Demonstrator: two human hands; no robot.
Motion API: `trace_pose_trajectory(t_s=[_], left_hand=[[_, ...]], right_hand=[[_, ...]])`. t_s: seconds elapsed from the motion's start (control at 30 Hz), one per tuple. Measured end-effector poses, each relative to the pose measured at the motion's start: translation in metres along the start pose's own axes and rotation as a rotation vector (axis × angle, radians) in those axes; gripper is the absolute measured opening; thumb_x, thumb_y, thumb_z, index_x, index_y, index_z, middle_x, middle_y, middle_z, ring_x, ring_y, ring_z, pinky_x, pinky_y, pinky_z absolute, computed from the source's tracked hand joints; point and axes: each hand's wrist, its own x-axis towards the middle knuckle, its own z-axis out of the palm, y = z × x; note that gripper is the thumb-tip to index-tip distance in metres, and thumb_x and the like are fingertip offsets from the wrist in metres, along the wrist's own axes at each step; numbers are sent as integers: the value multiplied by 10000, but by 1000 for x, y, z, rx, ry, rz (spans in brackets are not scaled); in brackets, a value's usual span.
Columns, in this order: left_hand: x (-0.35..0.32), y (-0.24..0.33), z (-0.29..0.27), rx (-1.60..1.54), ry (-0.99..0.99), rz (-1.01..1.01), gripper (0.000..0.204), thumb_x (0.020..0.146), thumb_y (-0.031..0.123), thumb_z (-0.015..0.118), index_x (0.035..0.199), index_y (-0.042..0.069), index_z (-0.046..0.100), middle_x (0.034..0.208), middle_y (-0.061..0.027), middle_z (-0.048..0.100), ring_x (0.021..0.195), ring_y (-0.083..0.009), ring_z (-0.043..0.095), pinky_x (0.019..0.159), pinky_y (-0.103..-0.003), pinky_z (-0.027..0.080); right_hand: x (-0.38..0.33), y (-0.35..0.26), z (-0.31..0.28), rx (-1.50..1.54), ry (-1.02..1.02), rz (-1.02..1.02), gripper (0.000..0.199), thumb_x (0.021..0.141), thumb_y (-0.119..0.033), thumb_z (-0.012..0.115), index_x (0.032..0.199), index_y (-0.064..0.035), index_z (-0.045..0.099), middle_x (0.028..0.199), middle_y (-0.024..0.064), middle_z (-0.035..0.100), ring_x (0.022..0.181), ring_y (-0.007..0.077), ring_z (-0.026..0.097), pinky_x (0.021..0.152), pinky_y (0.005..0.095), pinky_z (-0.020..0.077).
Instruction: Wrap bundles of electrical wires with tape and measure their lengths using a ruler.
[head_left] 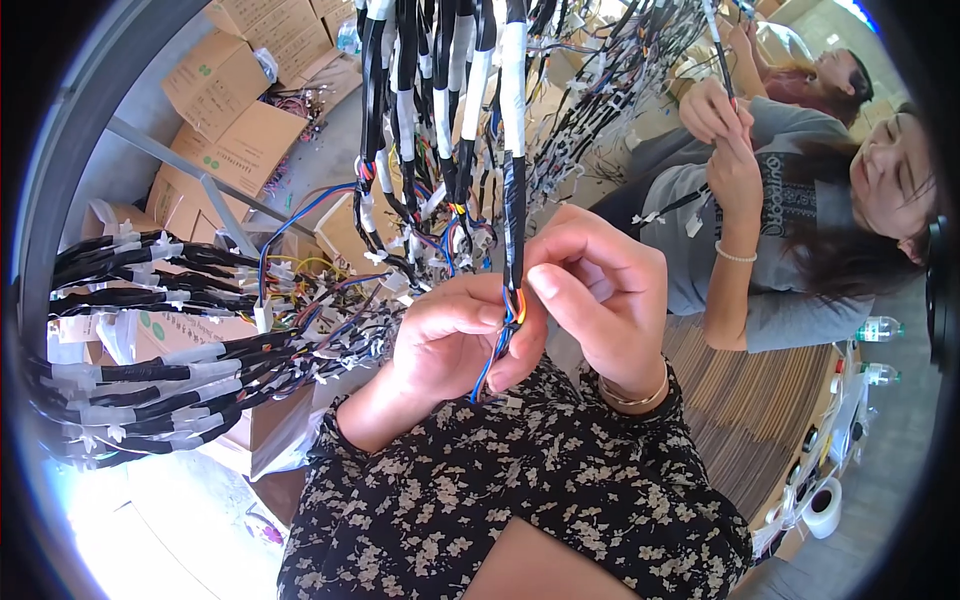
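Note:
A wire harness [514, 200] wrapped in black and white tape hangs straight down in front of me. Its black wrapping ends between my hands, where loose blue, red, orange and yellow wires [490, 365] come out. My left hand [450, 335] is closed on these wires, pinching them just below the wrapping. My right hand [605, 295] is curled at the wrapping's lower end, thumb and fingers drawn together against it. Whatever the right fingertips hold is too small or hidden to make out.
More taped harnesses [440, 90] hang just behind, and thick bundles [150, 375] lie at left. Open cardboard boxes [215, 85] stand at far left. At right a co-worker [790, 220] handles another harness, beside stacked cardboard [740, 410], bottles [880, 328] and a white roll [823, 508].

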Motion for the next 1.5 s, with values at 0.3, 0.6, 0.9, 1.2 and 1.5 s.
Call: trace_pose_trajectory(t_s=[0.3, 0.6, 0.9, 1.2, 1.5], left_hand=[[-11, -9, 7, 260, 75, 211, 299, 982, 205, 523, 1096, -51, 627, 930, -91, 641, 640, -139, 559, 564, -234, 368], [-18, -16, 20, 539, 307, 288, 282, 1033, 158, 474, 1200, -47, 571, 792, -73, 656, 623, -61, 480, 547, -207, 351], [-17, -15, 26, 986, 510, 445, 185, 1009, 53, 486, 1109, -64, 588, 737, -62, 636, 634, -101, 592, 567, -244, 464], [-18, -4, 25, 1261, 596, 361, 168, 1006, 56, 485, 1067, -57, 594, 768, -108, 653, 661, -136, 606, 639, -270, 503], [-18, -3, 24, 906, 461, 316, 231, 1044, 109, 436, 1144, -40, 583, 890, -47, 666, 756, -95, 575, 679, -245, 468]], right_hand=[[-2, -11, -3, 373, -165, 233, 117, 870, 29, 677, 958, 105, 658, 944, 85, 544, 611, 185, 676, 515, 234, 548], [5, -5, -1, 341, -170, 310, 136, 916, -41, 652, 920, 95, 662, 899, 85, 568, 540, 164, 645, 449, 235, 502], [4, 22, 11, 24, -70, 60, 166, 912, -79, 654, 910, 84, 683, 855, 66, 592, 543, 76, 526, 427, 200, 363], [8, 18, 11, -3, -13, 253, 445, 1027, -304, 497, 938, 90, 684, 768, 26, 499, 621, 65, 446, 538, 217, 374], [9, 12, 2, 44, -58, 132, 482, 1028, -307, 441, 1035, 102, 696, 747, 24, 484, 601, 90, 456, 522, 209, 342]])
